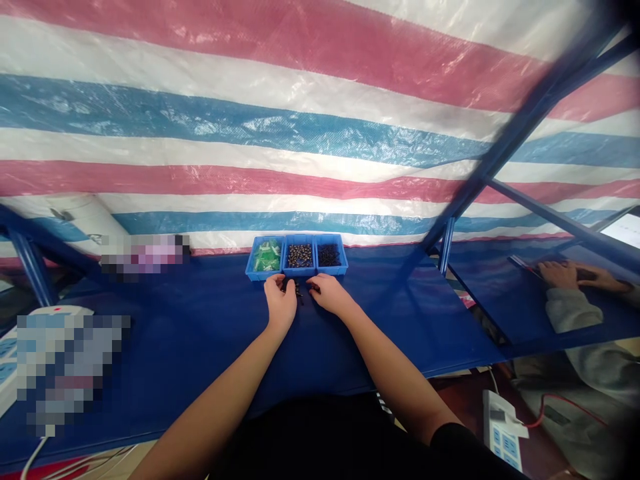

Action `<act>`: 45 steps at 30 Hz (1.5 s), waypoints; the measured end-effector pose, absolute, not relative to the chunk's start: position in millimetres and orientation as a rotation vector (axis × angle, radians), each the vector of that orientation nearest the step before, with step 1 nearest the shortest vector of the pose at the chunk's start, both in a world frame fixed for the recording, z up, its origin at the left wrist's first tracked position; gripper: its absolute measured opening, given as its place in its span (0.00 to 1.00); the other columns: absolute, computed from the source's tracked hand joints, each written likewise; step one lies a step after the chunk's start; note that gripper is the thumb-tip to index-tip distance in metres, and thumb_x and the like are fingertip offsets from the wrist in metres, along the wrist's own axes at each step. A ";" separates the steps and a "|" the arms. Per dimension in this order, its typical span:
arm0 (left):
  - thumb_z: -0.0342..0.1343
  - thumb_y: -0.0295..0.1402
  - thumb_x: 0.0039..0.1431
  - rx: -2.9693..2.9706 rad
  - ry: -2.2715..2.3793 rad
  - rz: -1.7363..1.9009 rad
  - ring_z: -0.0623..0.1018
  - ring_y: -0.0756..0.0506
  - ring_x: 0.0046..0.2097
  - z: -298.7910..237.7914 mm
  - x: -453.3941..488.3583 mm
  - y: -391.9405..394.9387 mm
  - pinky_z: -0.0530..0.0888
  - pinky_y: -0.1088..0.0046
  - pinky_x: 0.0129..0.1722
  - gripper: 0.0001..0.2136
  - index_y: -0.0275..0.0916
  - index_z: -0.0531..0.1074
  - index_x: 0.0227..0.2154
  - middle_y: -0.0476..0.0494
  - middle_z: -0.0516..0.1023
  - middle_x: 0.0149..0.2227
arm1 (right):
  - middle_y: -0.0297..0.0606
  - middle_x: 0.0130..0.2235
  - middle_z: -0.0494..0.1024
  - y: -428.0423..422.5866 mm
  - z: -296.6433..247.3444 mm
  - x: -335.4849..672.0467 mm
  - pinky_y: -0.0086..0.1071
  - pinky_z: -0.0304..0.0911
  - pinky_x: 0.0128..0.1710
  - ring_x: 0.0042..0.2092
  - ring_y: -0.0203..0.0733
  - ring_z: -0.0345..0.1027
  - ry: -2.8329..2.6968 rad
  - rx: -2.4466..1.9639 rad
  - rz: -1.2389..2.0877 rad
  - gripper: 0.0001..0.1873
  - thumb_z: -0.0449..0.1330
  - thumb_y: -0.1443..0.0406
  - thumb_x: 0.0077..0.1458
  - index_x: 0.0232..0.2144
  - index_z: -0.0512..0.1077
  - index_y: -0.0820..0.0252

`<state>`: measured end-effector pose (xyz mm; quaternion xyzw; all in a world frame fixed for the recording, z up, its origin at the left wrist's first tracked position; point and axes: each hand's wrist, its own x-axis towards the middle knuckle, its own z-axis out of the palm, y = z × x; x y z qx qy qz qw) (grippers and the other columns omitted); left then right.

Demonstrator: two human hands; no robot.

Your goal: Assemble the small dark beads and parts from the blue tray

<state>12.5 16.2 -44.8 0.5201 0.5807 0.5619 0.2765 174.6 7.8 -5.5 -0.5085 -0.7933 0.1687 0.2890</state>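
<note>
My left hand [281, 301] is just in front of the blue bins, its fingers curled together at some small dark parts [299, 291] on the table. What lies between those fingertips is too small to make out. On the other side of the parts, my right hand [327, 293] has thumb and fingers pinched close together, and any piece in them is hidden. Behind the hands three blue bins stand in a row. The left bin [250, 268] has green and white pieces, the middle bin [300, 272] small brass-and-black pieces, and the right bin [334, 270] thin black pieces.
The blue table [210, 353] runs beneath a striped tarp [300, 127]. Blue metal frame bars [493, 160] slope down on the right. Power strips lie at left [60, 313] and lower right [503, 433]. A co-worker's hands [565, 275] rest on the neighbouring table.
</note>
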 end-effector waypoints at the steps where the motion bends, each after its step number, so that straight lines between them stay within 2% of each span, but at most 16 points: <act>1: 0.55 0.36 0.58 1.406 1.557 1.491 0.71 0.45 0.47 -43.9 12.0 15.5 0.69 0.61 0.51 0.12 0.40 0.64 0.43 0.42 0.65 0.44 | 0.44 0.39 0.76 7.7 -5.3 174.9 0.34 0.66 0.42 0.38 0.42 0.70 -2.119 -1.342 0.459 0.15 0.59 0.73 0.52 0.43 0.75 0.62; 5: 0.55 0.33 0.57 1.482 1.585 1.473 0.71 0.44 0.47 -33.4 11.7 9.1 0.70 0.60 0.49 0.10 0.40 0.65 0.42 0.41 0.65 0.44 | 0.40 0.35 0.77 7.7 -7.7 171.0 0.33 0.67 0.39 0.33 0.38 0.70 -1.986 -1.309 0.558 0.15 0.59 0.73 0.49 0.40 0.76 0.61; 9: 0.55 0.33 0.56 1.887 1.655 1.415 0.68 0.38 0.51 -14.7 13.7 -0.1 0.64 0.53 0.53 0.09 0.42 0.68 0.41 0.41 0.68 0.44 | 0.37 0.33 0.78 8.4 -9.9 162.9 0.32 0.70 0.37 0.32 0.38 0.72 -1.581 -1.261 0.840 0.11 0.62 0.67 0.49 0.38 0.76 0.60; 16: 0.53 0.35 0.59 2.172 1.499 1.252 0.72 0.39 0.46 -4.5 13.2 -2.0 0.65 0.59 0.47 0.06 0.42 0.72 0.38 0.42 0.75 0.39 | 0.36 0.32 0.78 7.9 -3.5 156.6 0.35 0.71 0.38 0.31 0.38 0.73 -1.045 -1.049 1.101 0.17 0.67 0.58 0.44 0.36 0.75 0.60; 21: 0.51 0.35 0.61 2.210 1.425 1.230 0.74 0.42 0.42 -6.2 11.4 -0.4 0.66 0.62 0.45 0.07 0.42 0.72 0.37 0.43 0.77 0.38 | 0.34 0.30 0.77 6.5 -3.7 150.7 0.35 0.72 0.38 0.31 0.37 0.73 -0.994 -0.971 1.158 0.18 0.69 0.57 0.41 0.35 0.74 0.60; 25: 0.50 0.33 0.61 2.214 1.364 1.216 0.75 0.43 0.43 -3.8 10.9 -2.8 0.67 0.63 0.46 0.09 0.42 0.71 0.42 0.43 0.77 0.39 | 0.34 0.30 0.77 4.9 -2.9 149.2 0.34 0.72 0.37 0.31 0.37 0.72 -0.994 -0.947 1.150 0.16 0.68 0.58 0.43 0.34 0.74 0.60; 31: 0.53 0.35 0.60 2.176 1.361 1.256 0.75 0.43 0.44 -2.2 9.9 -2.6 0.69 0.63 0.47 0.14 0.42 0.70 0.48 0.42 0.77 0.41 | 0.36 0.33 0.79 2.4 1.5 151.1 0.37 0.71 0.41 0.37 0.40 0.74 -1.013 -0.911 1.230 0.18 0.69 0.60 0.40 0.35 0.74 0.60; 37: 0.55 0.37 0.60 2.208 1.318 1.291 0.75 0.45 0.38 -2.6 6.3 0.5 0.71 0.66 0.43 0.11 0.44 0.75 0.44 0.45 0.77 0.34 | 0.38 0.34 0.80 3.9 2.3 153.6 0.37 0.71 0.41 0.36 0.40 0.74 -1.044 -1.000 1.206 0.18 0.69 0.58 0.40 0.35 0.75 0.60; 41: 0.55 0.38 0.59 2.197 1.345 1.348 0.75 0.45 0.37 -3.6 3.4 1.8 0.71 0.67 0.40 0.09 0.43 0.77 0.39 0.45 0.78 0.33 | 0.38 0.33 0.80 4.8 2.3 157.5 0.35 0.70 0.40 0.36 0.41 0.75 -1.188 -0.994 1.195 0.14 0.66 0.58 0.44 0.33 0.76 0.60; 45: 0.55 0.38 0.60 2.238 1.363 1.342 0.75 0.45 0.38 -3.7 0.6 3.8 0.71 0.67 0.41 0.09 0.42 0.77 0.38 0.45 0.78 0.34 | 0.40 0.35 0.80 4.3 2.2 160.7 0.36 0.70 0.40 0.37 0.42 0.75 -1.317 -1.017 1.146 0.14 0.65 0.58 0.47 0.34 0.76 0.61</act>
